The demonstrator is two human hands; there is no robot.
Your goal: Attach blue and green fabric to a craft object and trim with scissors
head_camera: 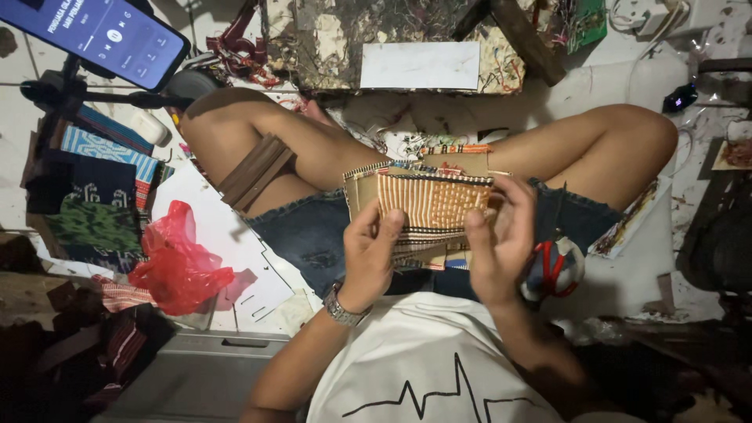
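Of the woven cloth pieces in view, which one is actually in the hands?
The orange-striped cloth piece, gripped by left hand and right hand; the dark folded cloths lie untouched on the floor.

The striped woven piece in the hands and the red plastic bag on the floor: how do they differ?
The striped woven piece is flat, orange and cream, backed with cardboard; the red plastic bag is crumpled and one colour. The woven piece is held by the left hand and right hand above the lap; the bag lies untouched on the floor, beside folded cloths.
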